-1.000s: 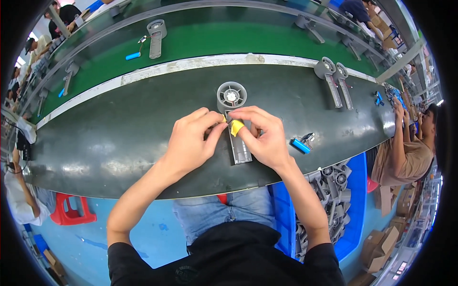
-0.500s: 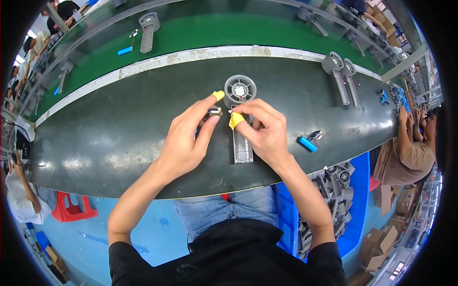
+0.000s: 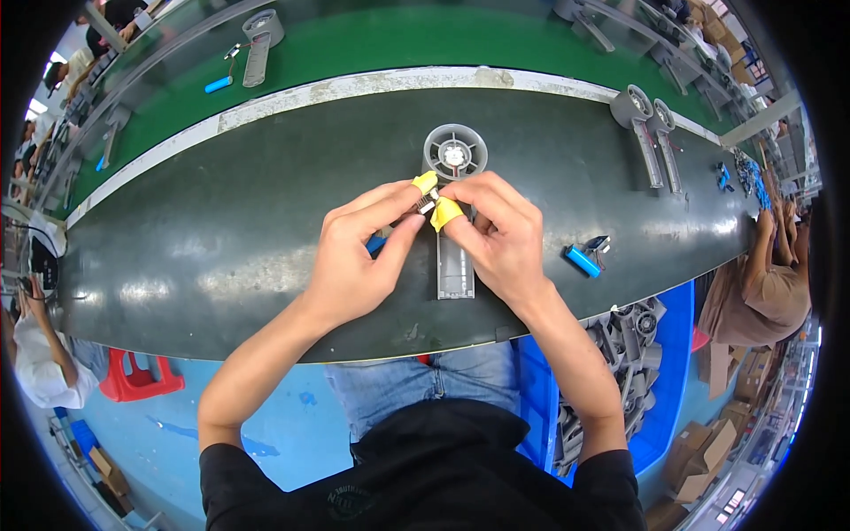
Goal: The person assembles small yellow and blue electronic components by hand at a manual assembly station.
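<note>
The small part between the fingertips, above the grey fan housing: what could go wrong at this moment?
1. The small part is pinched only by fingertips with yellow finger cots; it might slip and fall onto the dark worktable.
2. Both the left hand and the right hand cover much of the grey fan housing, so alignment may be hard to see.
3. The blue cylinder with wires lies close to the right wrist and could be knocked.

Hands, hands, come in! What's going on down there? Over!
Left hand and right hand pinching a small part together. Grey fan housing lying beneath on the table. Nothing blocking.
</note>
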Motion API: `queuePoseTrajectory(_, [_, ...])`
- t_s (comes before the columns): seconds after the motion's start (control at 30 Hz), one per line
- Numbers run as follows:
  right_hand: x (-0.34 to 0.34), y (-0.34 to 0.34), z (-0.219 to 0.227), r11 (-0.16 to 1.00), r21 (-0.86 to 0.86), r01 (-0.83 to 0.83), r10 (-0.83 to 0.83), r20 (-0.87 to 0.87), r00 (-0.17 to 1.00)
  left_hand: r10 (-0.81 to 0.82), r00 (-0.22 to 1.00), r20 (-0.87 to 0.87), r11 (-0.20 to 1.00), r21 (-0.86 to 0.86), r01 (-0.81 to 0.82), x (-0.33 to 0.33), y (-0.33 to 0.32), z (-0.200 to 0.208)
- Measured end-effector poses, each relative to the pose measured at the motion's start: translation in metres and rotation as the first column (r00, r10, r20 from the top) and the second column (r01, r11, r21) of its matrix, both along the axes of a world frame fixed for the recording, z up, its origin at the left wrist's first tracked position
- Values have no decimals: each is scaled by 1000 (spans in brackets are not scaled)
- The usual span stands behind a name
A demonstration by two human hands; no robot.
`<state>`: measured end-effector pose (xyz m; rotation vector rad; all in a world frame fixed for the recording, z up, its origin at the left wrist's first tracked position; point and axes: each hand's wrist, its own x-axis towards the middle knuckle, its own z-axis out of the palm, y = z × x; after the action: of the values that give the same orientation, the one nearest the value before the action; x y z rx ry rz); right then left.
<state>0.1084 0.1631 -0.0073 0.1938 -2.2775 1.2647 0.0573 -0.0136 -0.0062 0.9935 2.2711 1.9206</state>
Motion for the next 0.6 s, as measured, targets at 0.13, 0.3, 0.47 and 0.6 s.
queuePoseTrajectory(0.13, [0,0,1,1000,17,12,-12,-4,1000,-4,999,44,1000,-22,5,-2,-3,-2])
queuePoseTrajectory(0.3, [0,0,-1,1000,6,30,-30,8,1000,11,992,-130,990,-139,-29,0,0,6])
queuePoseTrajectory(0.47, [1,-2,1,999,-7,41,-40,27,999,28,991,-129,990,-136,-46,2,0,9])
queuePoseTrajectory(0.6, [2,-5,3,998,-26,49,-47,47,998,72,987,-146,989,-118,-90,4,2,8])
